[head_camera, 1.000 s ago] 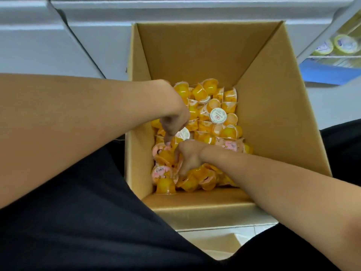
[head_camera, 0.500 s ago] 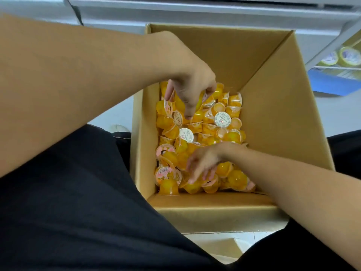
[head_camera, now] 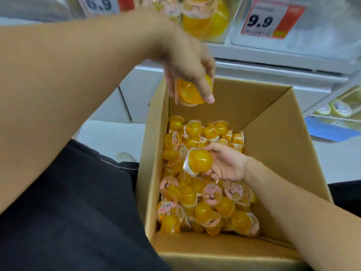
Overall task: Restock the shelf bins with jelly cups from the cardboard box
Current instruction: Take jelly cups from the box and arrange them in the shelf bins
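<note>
Since 0.5 s ago the left hand [head_camera: 187,75] has risen clear of the cardboard box [head_camera: 273,137], fingers curled round a jelly cup [head_camera: 190,92] above the far-left corner, near the shelf bin [head_camera: 205,20]. The right hand [head_camera: 224,165] has turned palm-up, cradling 1 cup [head_camera: 200,159] in curled fingers over the pile. Both hands look loaded, so the transfer to the bin seems next.

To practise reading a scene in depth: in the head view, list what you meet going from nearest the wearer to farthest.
Cardboard box's near flap → loose jelly cups → right hand holding a cup → left hand holding a cup → shelf bin.
</note>
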